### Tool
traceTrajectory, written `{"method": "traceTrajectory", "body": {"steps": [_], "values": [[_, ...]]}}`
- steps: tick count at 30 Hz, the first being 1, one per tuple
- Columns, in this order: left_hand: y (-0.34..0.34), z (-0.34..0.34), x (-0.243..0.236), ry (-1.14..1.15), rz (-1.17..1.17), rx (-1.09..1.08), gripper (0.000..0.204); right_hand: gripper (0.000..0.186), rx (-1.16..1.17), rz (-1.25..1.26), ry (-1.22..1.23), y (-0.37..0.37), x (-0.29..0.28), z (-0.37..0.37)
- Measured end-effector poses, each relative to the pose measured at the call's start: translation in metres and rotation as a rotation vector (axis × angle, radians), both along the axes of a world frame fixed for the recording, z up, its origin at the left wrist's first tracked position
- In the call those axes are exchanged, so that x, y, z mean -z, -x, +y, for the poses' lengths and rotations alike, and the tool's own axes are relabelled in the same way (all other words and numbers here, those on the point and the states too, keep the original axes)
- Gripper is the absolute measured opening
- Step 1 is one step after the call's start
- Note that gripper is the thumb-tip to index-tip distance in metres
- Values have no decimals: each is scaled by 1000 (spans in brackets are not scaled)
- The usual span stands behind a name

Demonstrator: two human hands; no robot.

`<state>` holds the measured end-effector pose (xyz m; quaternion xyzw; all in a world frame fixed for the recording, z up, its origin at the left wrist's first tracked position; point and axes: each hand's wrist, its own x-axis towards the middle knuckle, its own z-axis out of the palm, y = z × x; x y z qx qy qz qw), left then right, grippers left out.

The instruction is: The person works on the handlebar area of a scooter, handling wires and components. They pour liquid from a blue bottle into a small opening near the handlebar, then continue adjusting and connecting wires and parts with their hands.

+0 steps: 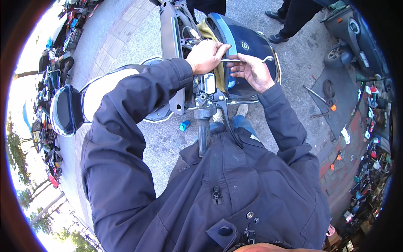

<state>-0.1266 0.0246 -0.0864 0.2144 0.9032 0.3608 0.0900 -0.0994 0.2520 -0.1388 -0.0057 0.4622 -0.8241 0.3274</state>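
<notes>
Between my hands a thin white strip, a cable or tie by its look, stretches sideways and bends at its far right end. My left hand is closed on its left end, fingertips pinched. My right hand grips it between thumb and curled fingers. Both hands are above an electric scooter's front, where the dark blue front panel carries a round badge. Loose wires show in the uncovered part beside my left hand. A yellow-green cloth lies next to them. Nearer me are the handlebar grip and brake lever.
The scooter's seat and black backrest extend left. A small blue object lies on the pavement. Another person's legs stand at the far right, beside a dark scooter. Tools lie on a mat.
</notes>
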Motion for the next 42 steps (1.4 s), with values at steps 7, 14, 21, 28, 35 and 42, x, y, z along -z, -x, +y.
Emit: {"method": "traceTrajectory", "body": {"steps": [7,14,21,28,35,42], "values": [[1,-1,5,-8,8,-7,47,44,-26,152,-238,5,-38,-1],[0,-1,3,-20,6,-29,49,36,0,156,-293,11,-49,-3],[0,-1,3,-26,-20,-34,48,22,18,99,-286,10,-62,-8],[2,-2,5,-27,-63,-47,43,20,31,94,-309,10,-69,-12],[4,-4,8,-21,-56,-43,43,18,22,133,-322,14,-68,-14],[5,-5,13,-24,-35,-46,43,20,24,200,-390,13,-76,-18]]}}
